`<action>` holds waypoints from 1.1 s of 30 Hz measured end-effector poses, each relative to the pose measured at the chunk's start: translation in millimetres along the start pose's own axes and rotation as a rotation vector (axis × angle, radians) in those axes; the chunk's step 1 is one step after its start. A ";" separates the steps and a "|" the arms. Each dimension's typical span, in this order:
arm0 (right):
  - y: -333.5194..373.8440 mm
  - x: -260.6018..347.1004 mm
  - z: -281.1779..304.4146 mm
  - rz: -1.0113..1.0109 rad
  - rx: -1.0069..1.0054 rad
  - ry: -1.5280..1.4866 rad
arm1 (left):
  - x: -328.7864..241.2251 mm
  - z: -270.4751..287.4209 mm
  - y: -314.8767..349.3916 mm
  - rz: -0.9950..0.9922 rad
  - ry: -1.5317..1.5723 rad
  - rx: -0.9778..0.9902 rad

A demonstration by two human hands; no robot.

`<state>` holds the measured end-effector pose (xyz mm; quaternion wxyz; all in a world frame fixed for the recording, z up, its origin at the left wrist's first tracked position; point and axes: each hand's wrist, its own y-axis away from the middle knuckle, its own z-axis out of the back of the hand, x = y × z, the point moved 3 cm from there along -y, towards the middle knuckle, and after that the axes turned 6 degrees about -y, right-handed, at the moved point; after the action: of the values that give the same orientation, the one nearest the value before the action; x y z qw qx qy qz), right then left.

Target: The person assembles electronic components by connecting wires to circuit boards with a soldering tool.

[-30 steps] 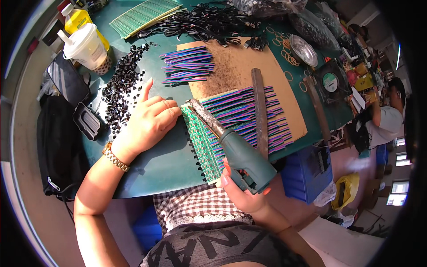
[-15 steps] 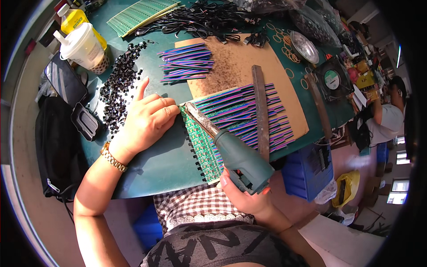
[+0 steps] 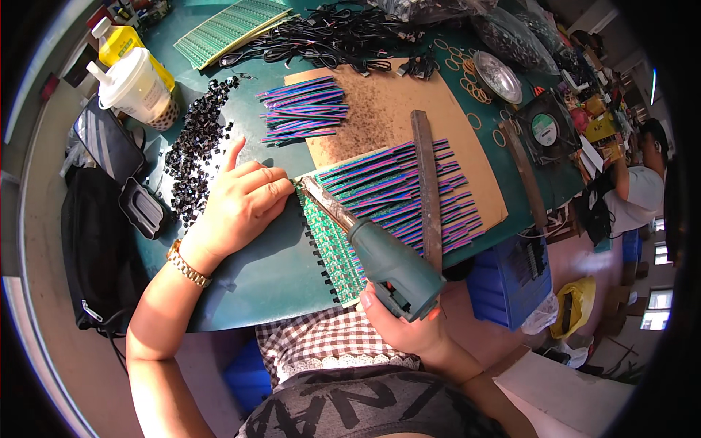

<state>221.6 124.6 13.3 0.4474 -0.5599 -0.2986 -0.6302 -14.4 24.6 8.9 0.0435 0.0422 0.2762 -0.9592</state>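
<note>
Tabletop (image 3: 252,288), circuit board (image 3: 325,237) partly hidden

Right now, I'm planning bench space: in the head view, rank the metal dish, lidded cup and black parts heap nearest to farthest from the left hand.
From the left hand:
1. Black parts heap, just left.
2. Lidded cup, upper left.
3. Metal dish, far upper right.

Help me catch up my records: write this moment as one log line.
left hand: at upper-left corner of circuit board | right hand: holding green tool, tip at same corner | bar: lying across wires
</note>
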 end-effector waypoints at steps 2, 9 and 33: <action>-0.3 0.4 -1.4 -0.060 -0.036 -0.090 | 0.8 -1.2 1.1 -0.011 -0.002 0.012; 0.3 -2.0 0.5 -0.052 -0.027 -0.104 | 1.2 -1.6 1.3 -0.036 0.007 0.012; 1.5 0.2 -1.3 -0.098 -0.033 -0.150 | -1.7 -1.7 -0.9 -0.020 -0.011 -0.013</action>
<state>222.4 122.8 13.1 0.3828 -0.5976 -0.3480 -0.6125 -12.7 26.3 8.2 0.0358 0.0339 0.2826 -0.9580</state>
